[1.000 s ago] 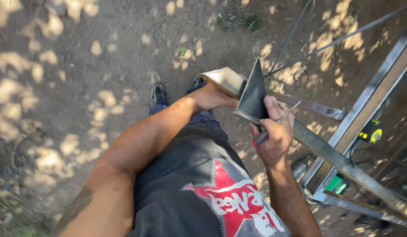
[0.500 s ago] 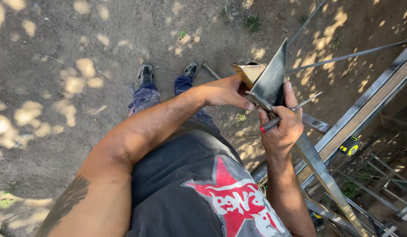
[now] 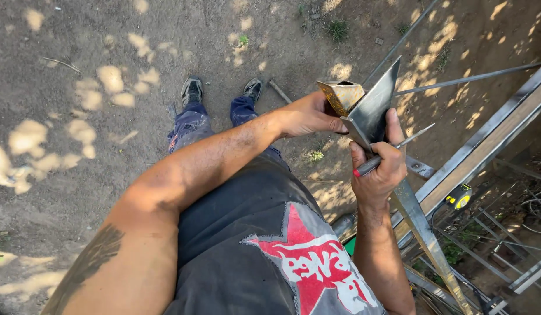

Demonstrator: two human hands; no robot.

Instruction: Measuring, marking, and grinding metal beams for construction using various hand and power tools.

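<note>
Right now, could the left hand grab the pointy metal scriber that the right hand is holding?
Probably yes. The left hand sits on the rusty block just across the metal plate from the right hand, but the plate edge stands between them, and the scriber is clamped in that grip.

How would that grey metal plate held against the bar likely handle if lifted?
The metal plate looks rigid, so it probably won't flex. Its pointed corners look sharp. Both the left hand and right hand steady it, hinting it is fairly heavy.

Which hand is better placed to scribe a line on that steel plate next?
Probably the right hand: it already grips the pointed scriber against the steel plate. The left hand is occupied steadying the plate's edge.
</note>
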